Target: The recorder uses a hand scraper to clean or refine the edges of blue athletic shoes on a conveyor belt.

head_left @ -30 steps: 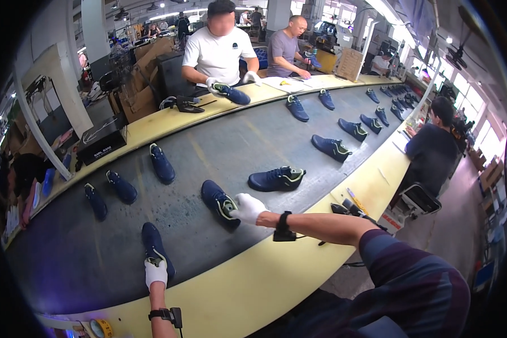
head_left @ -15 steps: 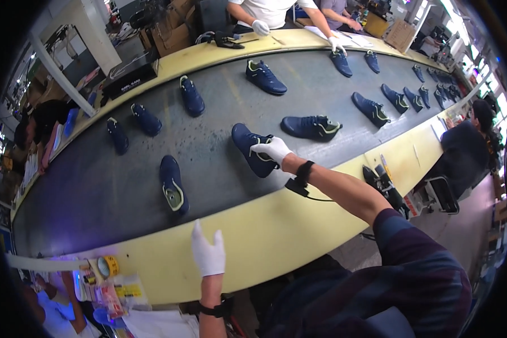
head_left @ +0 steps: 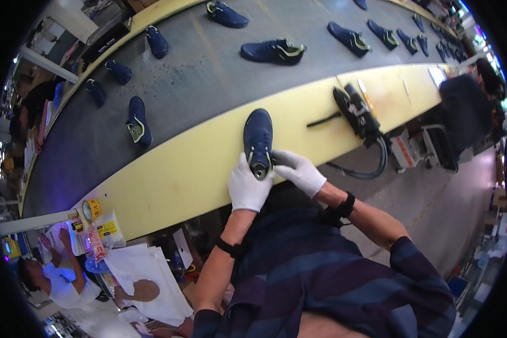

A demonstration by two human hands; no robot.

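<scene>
A navy sneaker [head_left: 258, 132] with lime-green lining is over the yellow ledge [head_left: 180, 169] in front of me, toe pointing away and heel near my body. Both my hands wear white gloves and grip its heel end. My left hand [head_left: 248, 188] closes around the left side of the heel. From the right, my right hand [head_left: 302, 172] holds the collar with its fingers, partly hidden behind the shoe. Beyond the ledge, the grey belt [head_left: 191, 79] carries more navy sneakers; the nearest are one lying sideways [head_left: 273, 52] and one at the left [head_left: 137, 121].
Right of me on the ledge lies a black hand tool [head_left: 357, 110] with a hose, beside a yellow pen-like stick [head_left: 367, 97]. A tape roll [head_left: 91, 209] and packets are at the left end. Below, white sheets [head_left: 146, 276] lie near another person [head_left: 67, 276].
My right hand has brought the sneaker from the belt to the ledge. My left hand has moved right and taken hold of its heel. The view has shifted downward.
</scene>
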